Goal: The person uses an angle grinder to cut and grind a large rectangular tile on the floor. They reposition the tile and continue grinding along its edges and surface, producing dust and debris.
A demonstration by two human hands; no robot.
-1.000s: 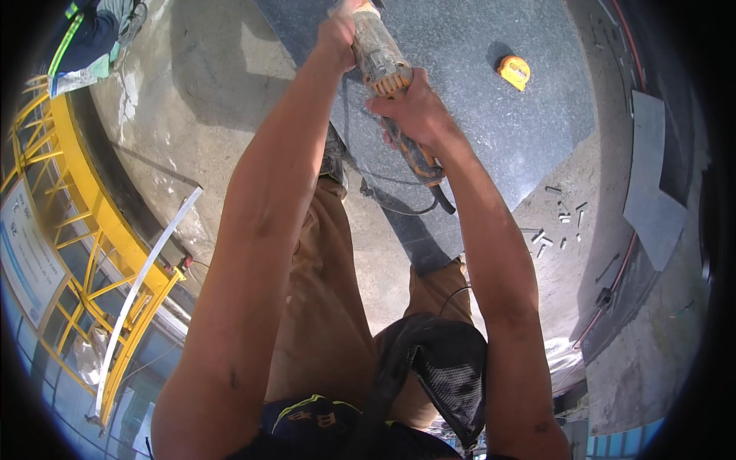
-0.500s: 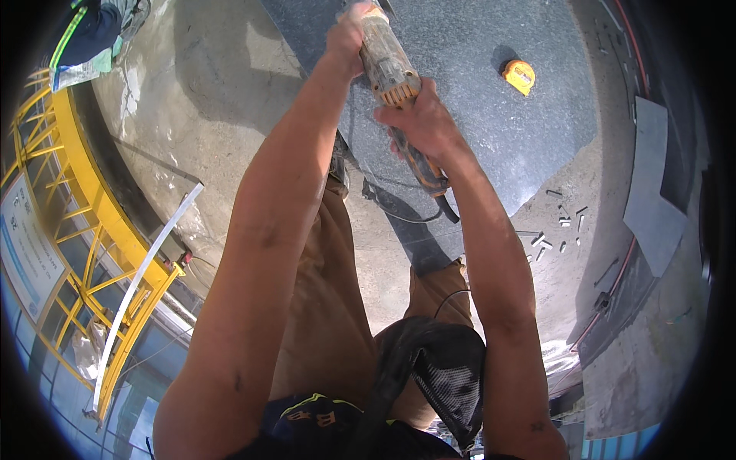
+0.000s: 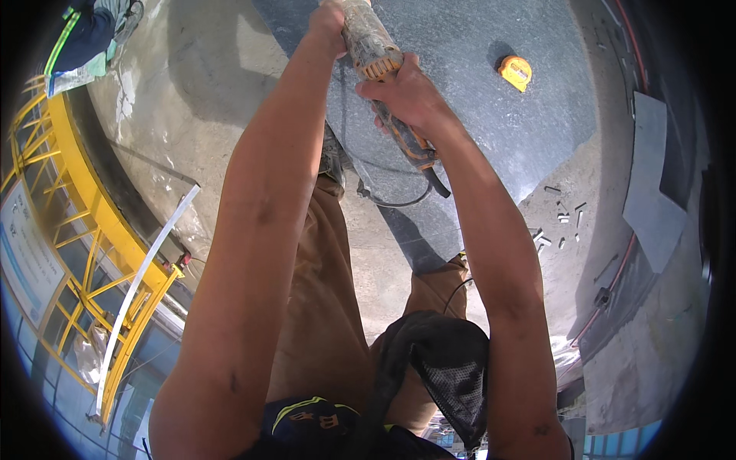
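Observation:
Both my hands hold a dusty, worn angle grinder (image 3: 371,42) with a vented body, out over a grey slab (image 3: 468,100). My left hand (image 3: 330,27) is closed on its front part at the upper edge of the view; the tool's front end is cut off there. Around the rear grip my right hand (image 3: 406,96) is wrapped, thumb across the top. A black power cord (image 3: 437,184) leaves the end of that grip and loops back toward my feet. To the right, a yellow tape measure (image 3: 516,72) rests on the slab.
Several short metal pieces (image 3: 563,218) lie scattered on the concrete floor at right. A bent grey sheet (image 3: 652,184) and a red hose (image 3: 633,38) are farther right. On the left are a yellow metal barrier (image 3: 73,146) and a long white strip (image 3: 146,284). A black mesh-sided item (image 3: 452,391) hangs before me.
Both hands and the grinder have shifted slightly up and to the left in the view, the cord with them. My grip is the same.

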